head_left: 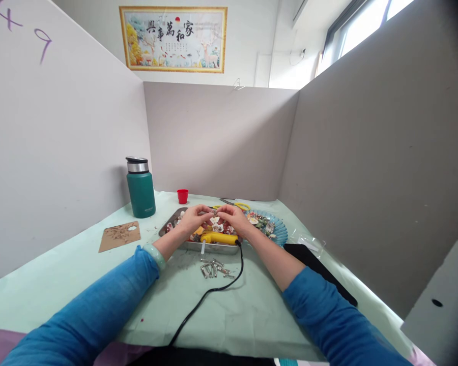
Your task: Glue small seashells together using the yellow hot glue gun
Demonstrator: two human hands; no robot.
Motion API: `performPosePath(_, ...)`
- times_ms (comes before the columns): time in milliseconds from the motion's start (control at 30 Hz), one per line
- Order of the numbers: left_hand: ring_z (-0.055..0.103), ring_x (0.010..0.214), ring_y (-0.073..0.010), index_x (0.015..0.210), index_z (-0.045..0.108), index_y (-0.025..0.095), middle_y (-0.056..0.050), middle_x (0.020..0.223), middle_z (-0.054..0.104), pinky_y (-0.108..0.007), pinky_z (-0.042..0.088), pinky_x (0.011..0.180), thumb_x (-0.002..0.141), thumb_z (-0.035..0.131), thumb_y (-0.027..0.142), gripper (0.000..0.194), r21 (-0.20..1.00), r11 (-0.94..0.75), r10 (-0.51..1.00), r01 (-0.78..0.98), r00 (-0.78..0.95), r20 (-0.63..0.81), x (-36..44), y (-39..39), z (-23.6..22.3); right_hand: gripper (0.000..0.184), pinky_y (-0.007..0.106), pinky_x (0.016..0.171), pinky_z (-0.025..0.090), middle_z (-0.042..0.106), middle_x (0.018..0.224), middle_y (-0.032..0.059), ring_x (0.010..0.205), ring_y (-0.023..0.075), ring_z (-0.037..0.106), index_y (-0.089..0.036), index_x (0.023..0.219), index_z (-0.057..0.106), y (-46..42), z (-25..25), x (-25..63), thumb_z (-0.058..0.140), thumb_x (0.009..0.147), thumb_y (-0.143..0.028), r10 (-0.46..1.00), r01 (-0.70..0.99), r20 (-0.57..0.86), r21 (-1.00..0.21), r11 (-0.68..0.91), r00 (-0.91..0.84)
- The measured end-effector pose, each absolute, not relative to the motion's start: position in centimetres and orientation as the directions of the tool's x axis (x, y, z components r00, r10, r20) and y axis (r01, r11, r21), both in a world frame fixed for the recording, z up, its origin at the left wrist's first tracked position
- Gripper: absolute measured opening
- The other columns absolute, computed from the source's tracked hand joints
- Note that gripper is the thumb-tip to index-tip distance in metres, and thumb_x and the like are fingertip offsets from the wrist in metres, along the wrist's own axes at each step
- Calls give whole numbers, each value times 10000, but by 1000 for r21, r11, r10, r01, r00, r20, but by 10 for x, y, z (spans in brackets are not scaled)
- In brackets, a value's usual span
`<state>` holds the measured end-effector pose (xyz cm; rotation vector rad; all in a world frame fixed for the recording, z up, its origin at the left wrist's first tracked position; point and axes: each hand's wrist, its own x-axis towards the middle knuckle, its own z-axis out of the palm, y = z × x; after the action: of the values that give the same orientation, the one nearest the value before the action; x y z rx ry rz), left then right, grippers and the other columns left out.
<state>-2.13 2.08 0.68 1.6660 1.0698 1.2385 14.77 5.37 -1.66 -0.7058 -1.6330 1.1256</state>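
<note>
Over a metal tray (217, 248), my left hand (196, 217) and my right hand (231, 216) meet with bent, pinched fingertips. Whatever they hold between them is too small to make out. Shells and flower-like pieces (217, 227) fill the tray under my fingers. Across the tray's near side lies a yellow glue gun (220, 238), its pale glue stick poking out at the left and a black cord (209, 291) running toward me. Several small silver metal clips (213, 269) are scattered on the table before the tray.
To the right stand a blue scalloped plate (282, 230) of small pieces, a clear plastic bag (309, 243) and a black flat object (320, 274). Yellow-handled scissors (242, 206) and a red cup (182, 196) lie behind. Leftward are a green bottle (140, 190) and brown cardboard (116, 238). Grey partitions (217, 140) enclose the table.
</note>
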Motion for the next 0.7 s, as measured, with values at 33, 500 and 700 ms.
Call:
performPosePath(33,628,594,-128,814,580,125,-20,635,623,-224,493,529,729,664,256,177,925,-338,935,173,169,311,-21,21,7,222,167,413,424,582,679,-10,575,100,569,-172,811,593,54,-17,148,652,690,-348,851,-67,400,-913,402,-342)
performPosePath(500,581,509,-109,769,567,128,-13,555,616,-209,457,505,719,665,310,213,917,-342,934,207,178,309,-21,16,11,193,168,415,423,595,639,-12,543,96,565,-173,820,607,55,-18,148,636,705,-326,837,-43,392,-912,408,-381)
performPosePath(700,529,440,-93,730,559,139,13,476,567,-193,404,460,717,658,346,230,914,-356,929,194,183,323,-23,19,9,200,167,414,410,622,635,-9,485,80,543,-184,869,612,60,-21,150,630,727,-324,838,-13,376,-915,404,-395)
